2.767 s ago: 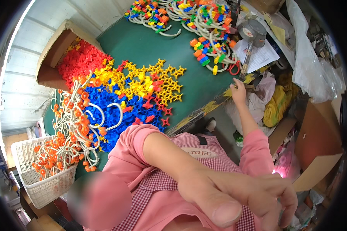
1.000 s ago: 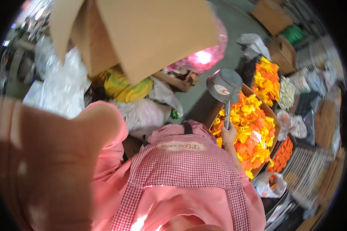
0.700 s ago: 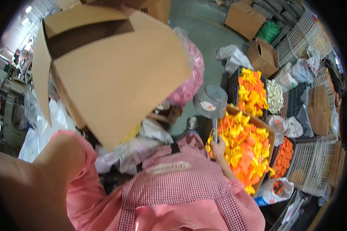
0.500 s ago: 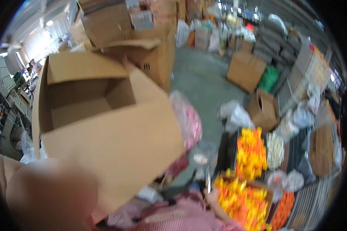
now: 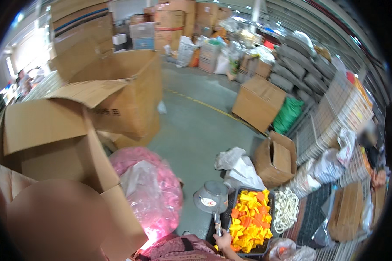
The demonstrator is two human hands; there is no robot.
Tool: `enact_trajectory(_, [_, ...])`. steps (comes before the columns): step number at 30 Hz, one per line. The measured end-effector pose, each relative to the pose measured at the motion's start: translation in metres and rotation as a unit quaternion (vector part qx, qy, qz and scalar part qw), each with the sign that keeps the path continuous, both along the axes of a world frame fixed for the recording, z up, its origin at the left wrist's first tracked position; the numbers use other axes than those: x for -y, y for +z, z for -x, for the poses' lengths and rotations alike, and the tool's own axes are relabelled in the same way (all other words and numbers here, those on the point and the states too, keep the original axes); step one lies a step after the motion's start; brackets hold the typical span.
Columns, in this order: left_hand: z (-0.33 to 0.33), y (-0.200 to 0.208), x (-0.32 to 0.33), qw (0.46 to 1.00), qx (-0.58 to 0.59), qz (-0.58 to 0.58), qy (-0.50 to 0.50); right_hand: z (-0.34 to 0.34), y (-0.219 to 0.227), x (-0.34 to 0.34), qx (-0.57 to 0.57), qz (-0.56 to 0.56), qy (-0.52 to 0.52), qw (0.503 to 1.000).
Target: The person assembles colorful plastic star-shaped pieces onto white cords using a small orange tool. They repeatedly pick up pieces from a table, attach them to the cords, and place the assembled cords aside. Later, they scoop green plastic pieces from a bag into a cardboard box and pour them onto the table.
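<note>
My right hand [image 5: 224, 240] shows at the lower edge, closed around the handle of a round metal scoop [image 5: 211, 198]. The scoop's bowl hangs over the grey floor, just left of a black crate [image 5: 271, 196] filled with yellow and orange plastic pieces [image 5: 248, 219]. A large blurred shape very near the lens, my left arm or hand [image 5: 52, 222], fills the lower left; its fingers cannot be made out. A pink sleeve and checked apron [image 5: 178, 250] lie below the scoop.
Open cardboard boxes [image 5: 52, 130] stand at the left, with a pink plastic bag [image 5: 150, 191] beside them. More boxes [image 5: 259, 102], white bags [image 5: 239, 167], a coil of white cord [image 5: 287, 209] and wire baskets [image 5: 335, 117] ring the concrete floor [image 5: 196, 126].
The view has swung away from the green table of coloured pieces and tilted up over the floor and boxes. My right hand still holds the scoop by the crate.
</note>
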State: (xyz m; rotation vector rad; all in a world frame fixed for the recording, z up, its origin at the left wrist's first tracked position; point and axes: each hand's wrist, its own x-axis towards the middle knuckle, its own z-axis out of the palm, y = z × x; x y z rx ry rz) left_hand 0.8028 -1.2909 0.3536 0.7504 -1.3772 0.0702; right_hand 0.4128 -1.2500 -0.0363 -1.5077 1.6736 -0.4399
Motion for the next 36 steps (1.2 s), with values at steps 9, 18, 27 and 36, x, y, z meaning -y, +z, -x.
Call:
enact_trajectory(9, [0.037,0.017,0.141,0.986,0.002,0.086,-0.142,0.017,0.021,0.115,0.030,-0.051,-0.129,0.990])
enact_trajectory(18, [0.076,-0.048,0.270,0.950,-0.125,0.114,-0.263,0.048,0.032,0.246,0.176,-0.026,-0.223,0.958])
enact_trajectory(27, [0.238,-0.300,0.435,0.693,-0.266,-0.599,-0.300,-0.027,0.067,0.454,0.248,-0.021,0.092,0.964])
enact_trajectory(36, [0.188,-0.355,0.563,0.544,-0.464,-0.698,0.049,0.253,-0.226,0.774,-0.479,0.152,0.050,0.863])
